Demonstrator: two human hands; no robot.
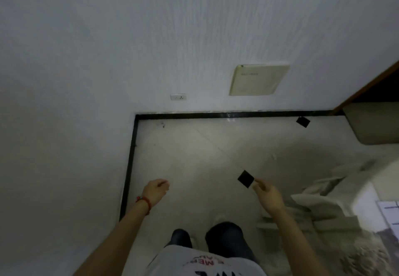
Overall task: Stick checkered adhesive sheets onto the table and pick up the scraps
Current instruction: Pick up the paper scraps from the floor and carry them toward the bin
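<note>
My right hand (pixel 267 193) pinches a small black square scrap (pixel 245 178) at its corner between fingertip and thumb, held out above the pale floor. A second black square scrap (pixel 303 122) lies on the floor far ahead on the right, close to the black skirting. My left hand (pixel 155 189) hangs at the left with its fingers loosely curled and nothing visible in it; a red band sits on its wrist. At the right edge shows part of a white sheet with black lines (pixel 390 213).
White walls meet at a corner with black skirting (pixel 216 115). On the far wall are a socket (pixel 178 97) and a cream panel (pixel 258 79). Crumpled pale cloth (pixel 319 202) lies on the right floor. A wooden frame (pixel 371 85) and a beige box (pixel 373 124) stand at right.
</note>
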